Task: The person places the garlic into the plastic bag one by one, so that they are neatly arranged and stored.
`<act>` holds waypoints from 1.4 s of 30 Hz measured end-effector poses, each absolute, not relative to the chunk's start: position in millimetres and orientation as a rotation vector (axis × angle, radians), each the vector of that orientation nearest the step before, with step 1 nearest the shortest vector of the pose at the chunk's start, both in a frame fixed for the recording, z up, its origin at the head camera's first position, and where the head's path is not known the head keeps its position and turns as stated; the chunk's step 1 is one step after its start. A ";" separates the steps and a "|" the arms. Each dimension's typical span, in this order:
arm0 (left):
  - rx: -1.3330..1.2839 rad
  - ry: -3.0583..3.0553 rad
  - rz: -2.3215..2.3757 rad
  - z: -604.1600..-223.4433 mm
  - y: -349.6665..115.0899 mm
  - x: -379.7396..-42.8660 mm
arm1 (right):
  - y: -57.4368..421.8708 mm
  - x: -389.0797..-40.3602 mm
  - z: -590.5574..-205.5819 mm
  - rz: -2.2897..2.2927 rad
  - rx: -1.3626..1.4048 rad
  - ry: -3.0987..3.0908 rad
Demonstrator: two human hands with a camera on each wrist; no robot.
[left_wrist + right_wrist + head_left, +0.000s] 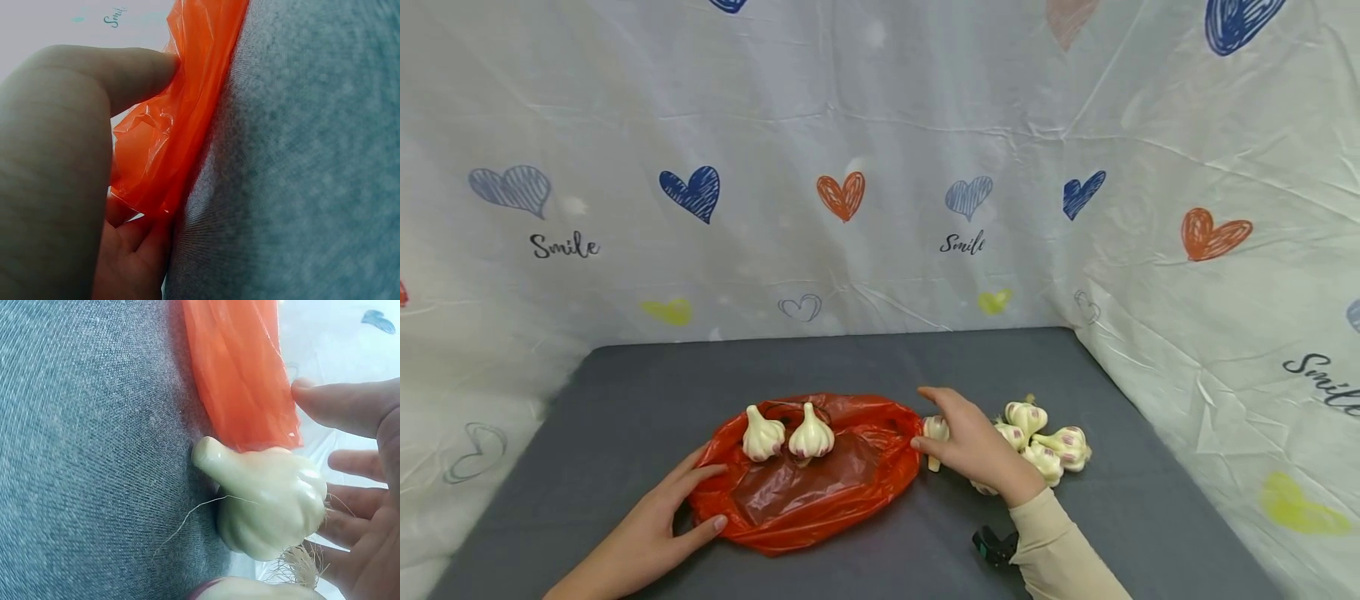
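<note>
One garlic [936,428] was seen on the desk [865,362] between the red bag [808,521] and the nearer right hand [973,446], stem on its near side, gripped by no spread fingers, while the bag was touched by the loose left hand [658,518].

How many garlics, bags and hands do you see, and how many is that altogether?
Garlic bulbs: 8 showing, some partly covered; the right hand could be hiding more
Red bag: 1
Hands, counting the left hand: 2
Total: 11 in sight
</note>
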State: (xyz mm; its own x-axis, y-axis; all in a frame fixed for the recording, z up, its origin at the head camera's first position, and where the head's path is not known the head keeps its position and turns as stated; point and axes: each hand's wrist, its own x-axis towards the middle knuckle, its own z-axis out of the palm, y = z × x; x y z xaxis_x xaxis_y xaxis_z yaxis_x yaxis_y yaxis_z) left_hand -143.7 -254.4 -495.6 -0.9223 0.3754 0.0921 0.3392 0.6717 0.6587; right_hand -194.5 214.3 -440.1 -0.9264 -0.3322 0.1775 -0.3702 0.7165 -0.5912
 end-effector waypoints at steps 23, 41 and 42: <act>0.632 2.844 1.086 -497.1 -256.1 -144.9 | 215.4 -195.1 -439.5 0.988 0.606 -2.858; 0.628 2.838 1.075 -495.9 -255.9 -145.8 | 222.4 -191.2 -443.0 0.982 0.621 -2.832; 0.630 2.839 1.073 -496.0 -255.8 -145.9 | 222.5 -190.9 -442.2 0.985 0.618 -2.832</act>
State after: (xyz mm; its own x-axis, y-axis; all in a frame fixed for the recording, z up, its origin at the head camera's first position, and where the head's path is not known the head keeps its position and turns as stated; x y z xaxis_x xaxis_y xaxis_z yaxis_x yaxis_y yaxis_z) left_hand -145.9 -255.8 -496.0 -0.9166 0.3866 0.1023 0.3575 0.6777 0.6426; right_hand -190.9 222.5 -442.2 -0.9153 -0.3471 0.2042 -0.3989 0.7119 -0.5781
